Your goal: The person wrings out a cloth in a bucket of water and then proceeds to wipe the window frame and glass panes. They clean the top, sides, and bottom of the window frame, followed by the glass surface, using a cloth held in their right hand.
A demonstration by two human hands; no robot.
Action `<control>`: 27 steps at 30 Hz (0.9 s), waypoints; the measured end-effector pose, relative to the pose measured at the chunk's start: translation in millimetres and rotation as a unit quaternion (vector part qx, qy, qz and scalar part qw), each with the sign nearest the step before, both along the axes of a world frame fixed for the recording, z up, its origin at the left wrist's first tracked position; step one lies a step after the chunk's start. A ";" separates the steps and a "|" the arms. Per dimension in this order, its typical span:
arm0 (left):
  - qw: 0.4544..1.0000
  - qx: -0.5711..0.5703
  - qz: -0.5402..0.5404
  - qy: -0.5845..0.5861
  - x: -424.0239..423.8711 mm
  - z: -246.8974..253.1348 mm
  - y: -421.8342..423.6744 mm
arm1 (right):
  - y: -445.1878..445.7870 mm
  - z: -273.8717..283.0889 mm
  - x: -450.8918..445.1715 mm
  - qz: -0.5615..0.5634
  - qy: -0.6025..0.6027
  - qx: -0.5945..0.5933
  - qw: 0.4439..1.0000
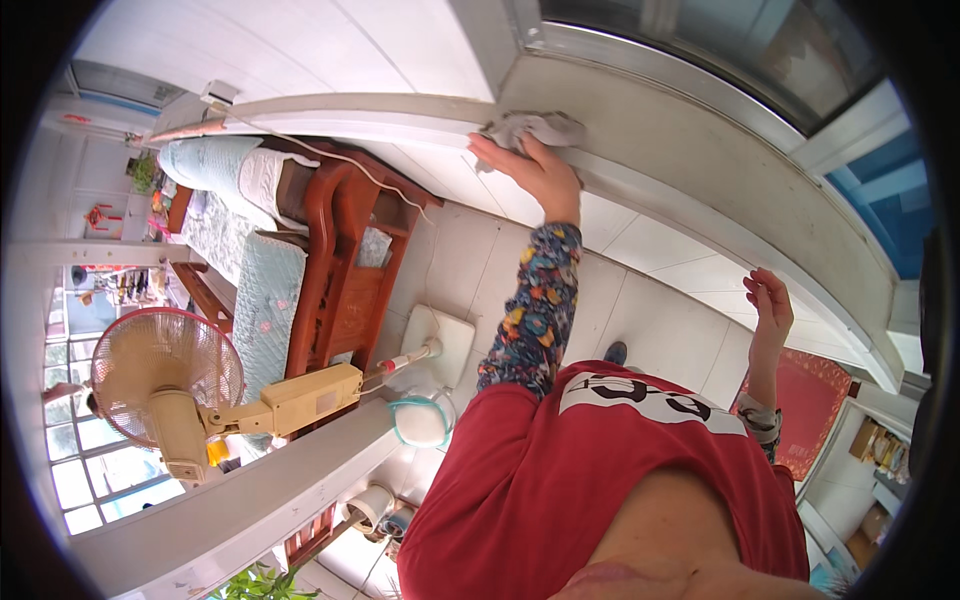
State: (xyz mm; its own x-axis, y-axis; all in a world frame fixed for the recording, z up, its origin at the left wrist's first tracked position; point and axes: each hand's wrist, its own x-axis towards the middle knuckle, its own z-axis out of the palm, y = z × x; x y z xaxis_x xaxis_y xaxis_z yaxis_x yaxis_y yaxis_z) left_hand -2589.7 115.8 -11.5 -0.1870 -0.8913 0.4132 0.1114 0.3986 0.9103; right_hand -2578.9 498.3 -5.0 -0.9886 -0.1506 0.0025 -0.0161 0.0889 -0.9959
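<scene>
My left hand (pixel 536 176), at the end of a floral sleeve, presses a crumpled grey cloth (pixel 544 129) onto the front edge of a white window sill (pixel 645 120). Its fingers point left, and part of the cloth lies beyond the hand, on the sill. My right hand (pixel 770 300) is raised near the sill's edge farther right, its fingers loosely bent, with nothing seen in it. Whether it touches the edge cannot be told.
A metal-framed window (pixel 697 75) stands behind the sill. At left are a pedestal fan (pixel 169 382) on a white base (pixel 442 337), its cord, and a wooden bed (pixel 330 262) with quilts. A red mat (pixel 810 409) lies at right. White buckets (pixel 369 504) and plants stand lower left.
</scene>
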 end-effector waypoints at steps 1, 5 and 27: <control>0.999 0.023 0.013 0.030 -3.0 -3.1 -26.5 | -8.1 2.2 2.7 -0.002 -0.002 0.001 1.000; 0.994 0.033 0.105 -0.020 3.6 -5.2 -177.6 | -46.9 0.0 15.9 -0.009 -0.018 -0.010 1.000; 0.945 0.322 0.002 0.062 -43.1 -38.7 113.9 | 6.1 -38.5 53.1 -0.045 -0.047 -0.035 0.997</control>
State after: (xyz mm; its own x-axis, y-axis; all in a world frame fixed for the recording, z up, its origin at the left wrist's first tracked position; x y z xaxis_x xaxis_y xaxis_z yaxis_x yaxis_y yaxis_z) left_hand -2632.9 229.7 -50.2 -0.1693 -0.9660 -0.1954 0.2337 -0.2320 0.9442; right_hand -2525.8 504.4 -43.4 -0.9946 -0.0634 -0.0826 0.0817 0.0167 -0.9965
